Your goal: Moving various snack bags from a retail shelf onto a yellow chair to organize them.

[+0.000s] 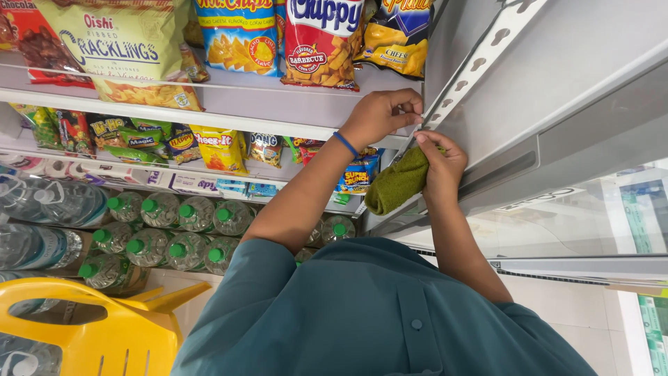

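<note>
- The right hand (440, 163) is closed around a folded green cloth (398, 184), fingers curled over its top end, and presses it against the grey upright post (465, 76) at the right end of the shelf (229, 104).
- The cloth hangs down from that hand along the post, just below the front edge of the shelf.
- The left hand (381, 115), with a blue band at the wrist, has its fingers bent and its fingertips pinched on the corner where the shelf meets the post; it holds nothing loose.
- Snack bags (320, 42) stand along the shelf to the left of both hands, and more bags sit on the shelf below.
- Bottles with green caps (174, 230) lie packed lower down, and a yellow basket (104, 327) sits at the bottom left.
- By the look of it, the step in hand is wiping the post at the shelf's end; going on would call for firm pressure along the metal while the left hand steadies the corner.
</note>
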